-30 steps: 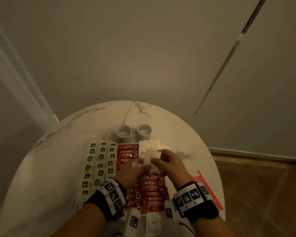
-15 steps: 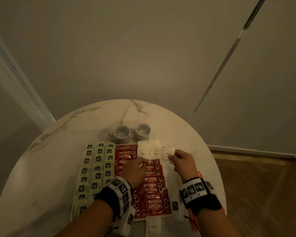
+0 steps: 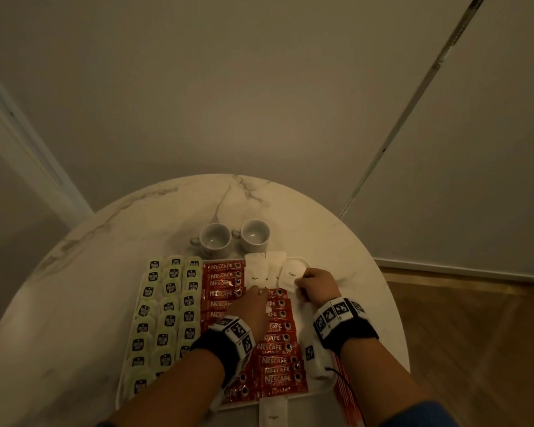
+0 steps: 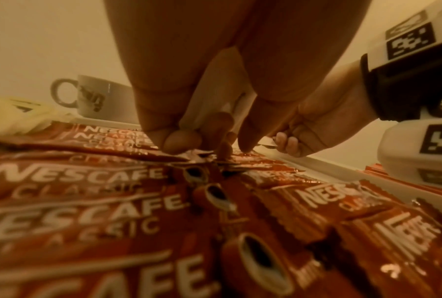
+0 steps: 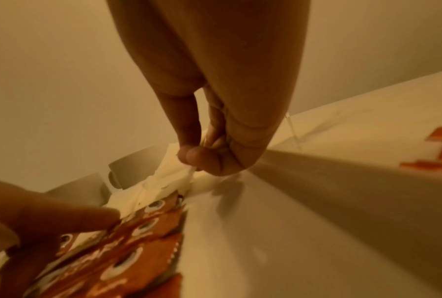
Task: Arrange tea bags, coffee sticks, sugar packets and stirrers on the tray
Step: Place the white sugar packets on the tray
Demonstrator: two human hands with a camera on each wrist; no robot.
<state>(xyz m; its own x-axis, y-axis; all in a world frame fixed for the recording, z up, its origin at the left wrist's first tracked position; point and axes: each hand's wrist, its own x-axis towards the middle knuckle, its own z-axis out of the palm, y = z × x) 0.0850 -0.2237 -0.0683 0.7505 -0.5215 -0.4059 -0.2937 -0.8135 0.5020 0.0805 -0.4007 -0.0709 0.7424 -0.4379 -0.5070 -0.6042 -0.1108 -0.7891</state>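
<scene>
On the white tray (image 3: 296, 396), green tea bags (image 3: 167, 306) fill the left columns. Red coffee sticks (image 3: 275, 359) cover the middle. White sugar packets (image 3: 256, 271) lie side by side at the far right corner. My right hand (image 3: 315, 285) pinches the near edge of the rightmost sugar packet (image 3: 292, 274), which lies low over that corner; the pinch (image 5: 189, 171) shows in the right wrist view. My left hand (image 3: 253, 303) reaches to the near ends of the laid packets, its fingers curled round another white sugar packet (image 4: 209, 96). Red-striped stirrers (image 3: 342, 386) lie off the tray, on the right.
Two white cups (image 3: 215, 238) (image 3: 255, 235) stand just beyond the tray's far edge. One loose sugar packet (image 3: 273, 412) lies on the round marble table (image 3: 74, 288) in front of the tray. Walls close in behind the table.
My hands were together over the coffee sticks. The right one has carried a sugar packet out to the far right corner and lowered it. The left one has moved forward to the packets' near ends.
</scene>
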